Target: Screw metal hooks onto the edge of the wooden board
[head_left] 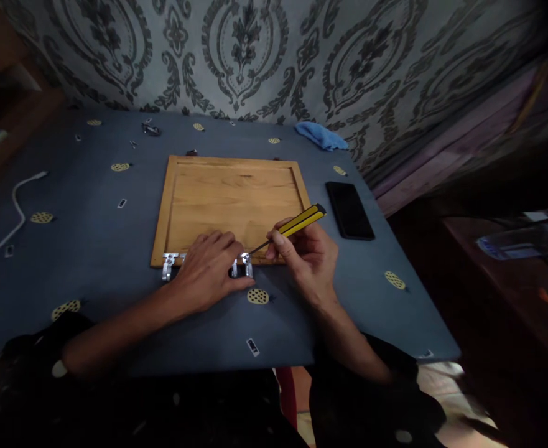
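A light wooden board (239, 193) with a raised frame lies flat on the table. Along its near edge runs a shiny metal fitting with curved, hook-like arms (168, 267), partly covered by my left hand (211, 267). That hand is closed over the fitting's middle, its thumb at the near side and its fingers across the board's edge. My right hand (308, 255) grips a screwdriver (301, 221) with a yellow and black handle. The screwdriver slants down to the left, its tip at the right end of the fitting. Whether the tip sits in a screw is too small to tell.
On the right of the table lies a black phone (351, 210), with a blue cloth (321, 135) behind it. Small metal pieces (151, 129) lie at the back left. A white cable (17, 208) curves along the left. Patterned wallpaper (241, 56) rises behind the table.
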Demonstrator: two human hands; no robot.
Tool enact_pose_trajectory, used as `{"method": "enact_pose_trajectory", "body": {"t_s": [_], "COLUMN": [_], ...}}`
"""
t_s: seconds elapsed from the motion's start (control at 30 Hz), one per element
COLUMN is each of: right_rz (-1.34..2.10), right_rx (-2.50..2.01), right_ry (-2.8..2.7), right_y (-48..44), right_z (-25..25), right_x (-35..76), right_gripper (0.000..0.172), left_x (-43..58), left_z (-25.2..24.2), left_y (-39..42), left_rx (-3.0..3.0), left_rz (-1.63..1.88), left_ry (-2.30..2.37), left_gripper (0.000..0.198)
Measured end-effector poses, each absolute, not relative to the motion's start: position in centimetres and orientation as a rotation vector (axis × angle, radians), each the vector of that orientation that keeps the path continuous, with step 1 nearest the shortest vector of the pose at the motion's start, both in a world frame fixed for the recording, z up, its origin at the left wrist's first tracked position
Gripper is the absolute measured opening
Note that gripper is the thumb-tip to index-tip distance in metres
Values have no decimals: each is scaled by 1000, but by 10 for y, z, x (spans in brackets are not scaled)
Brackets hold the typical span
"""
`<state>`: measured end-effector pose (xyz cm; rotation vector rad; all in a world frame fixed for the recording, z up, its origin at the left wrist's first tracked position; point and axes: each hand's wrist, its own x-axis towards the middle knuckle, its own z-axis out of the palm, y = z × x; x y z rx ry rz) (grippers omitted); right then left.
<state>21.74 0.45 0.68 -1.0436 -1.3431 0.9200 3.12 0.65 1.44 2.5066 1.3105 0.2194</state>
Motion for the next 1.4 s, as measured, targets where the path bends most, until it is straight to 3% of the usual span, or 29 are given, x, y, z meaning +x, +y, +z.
{"method": "enact_pose_trajectory", "body": {"t_s": [0.4, 0.67, 1.03, 1.4], "right_rz": [941, 938, 1051, 1081], "right_rx": [-1059, -1062, -1046, -1007], "right_ry": [-1344, -1353, -1298, -1311], "right_y": [3, 2, 5, 7], "right_z": [9, 5, 10, 11], "right_x": [214, 215, 217, 218], "right_gripper": [26, 17, 37, 24], "left_x": [31, 30, 30, 31], "left_z": [12, 11, 10, 11], "left_y": [7, 7, 7, 7], "left_rx": [2520, 2527, 2545, 2552], "left_rz": [249, 259, 262, 258], "left_ry": [1304, 1295, 1307, 1304], "left_gripper": [41, 42, 43, 43]}}
